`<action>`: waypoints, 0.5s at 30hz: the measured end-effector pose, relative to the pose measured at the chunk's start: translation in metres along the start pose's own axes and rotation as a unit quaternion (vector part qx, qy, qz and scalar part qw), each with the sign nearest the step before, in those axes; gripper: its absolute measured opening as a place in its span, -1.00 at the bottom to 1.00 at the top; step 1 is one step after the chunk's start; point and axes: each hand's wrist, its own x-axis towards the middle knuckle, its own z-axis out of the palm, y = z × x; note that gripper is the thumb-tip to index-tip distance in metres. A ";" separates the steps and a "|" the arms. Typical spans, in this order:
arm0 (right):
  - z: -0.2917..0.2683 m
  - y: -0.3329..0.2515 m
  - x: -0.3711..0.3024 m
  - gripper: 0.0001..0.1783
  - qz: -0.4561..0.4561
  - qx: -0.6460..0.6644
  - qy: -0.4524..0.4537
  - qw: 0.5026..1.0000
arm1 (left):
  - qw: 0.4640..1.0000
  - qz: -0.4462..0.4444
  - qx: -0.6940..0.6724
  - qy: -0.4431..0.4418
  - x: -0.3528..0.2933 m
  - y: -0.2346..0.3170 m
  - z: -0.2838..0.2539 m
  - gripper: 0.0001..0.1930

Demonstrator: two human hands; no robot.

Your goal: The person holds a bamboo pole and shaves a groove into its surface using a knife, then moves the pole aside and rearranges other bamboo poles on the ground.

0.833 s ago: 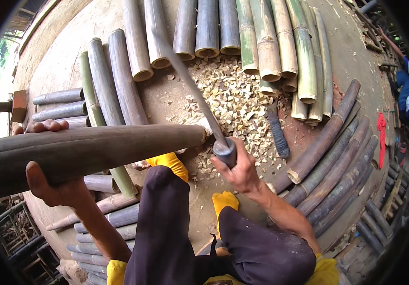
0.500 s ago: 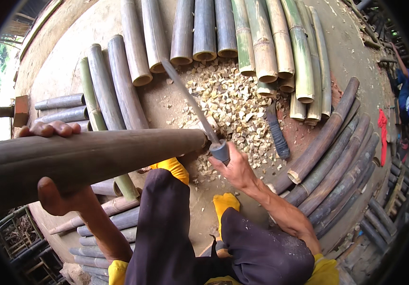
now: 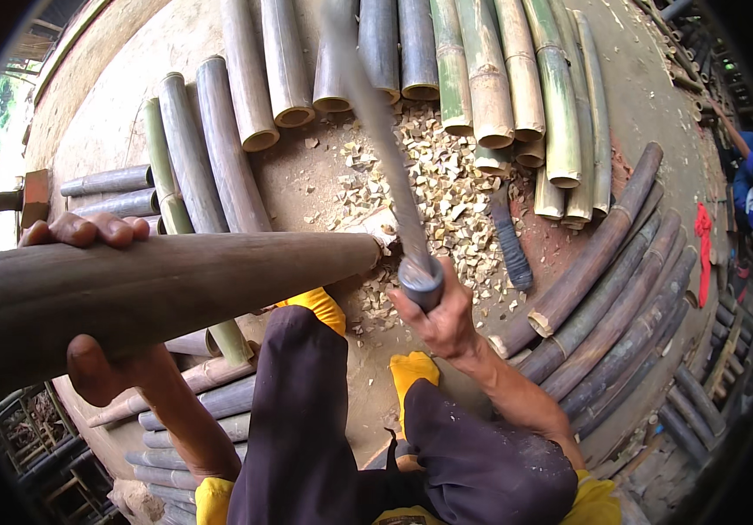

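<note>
A thick brown bamboo tube (image 3: 175,280) lies across my left side, its far end toward the middle. My left hand (image 3: 101,232) wraps round it, fingers over the top and thumb below. My right hand (image 3: 446,311) grips the dark grey handle of a machete (image 3: 385,149) just right of the tube's end. Its blade points away and up, smeared by motion, and is apart from the tube. A pale, hacked piece of wood (image 3: 378,226) shows beside the tube's end, partly hidden by it.
Bamboo chips (image 3: 455,192) litter the ground ahead. Cut bamboo tubes (image 3: 490,79) lie in an arc at the far side, with dark ones (image 3: 604,315) at right and others (image 3: 219,402) at left. A dark wrapped handle (image 3: 510,241) lies by the chips. Another person (image 3: 751,179) is at far right.
The machete blade has swung up from leaning left over the tube's end to nearly upright. My right hand has shifted slightly right and nearer; the bamboo tube has hardly moved.
</note>
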 end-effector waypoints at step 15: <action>0.001 0.017 -0.011 -0.58 -0.029 -0.024 0.008 0.999 | 0.997 -0.003 -0.054 -0.063 0.001 0.003 -0.021 -0.08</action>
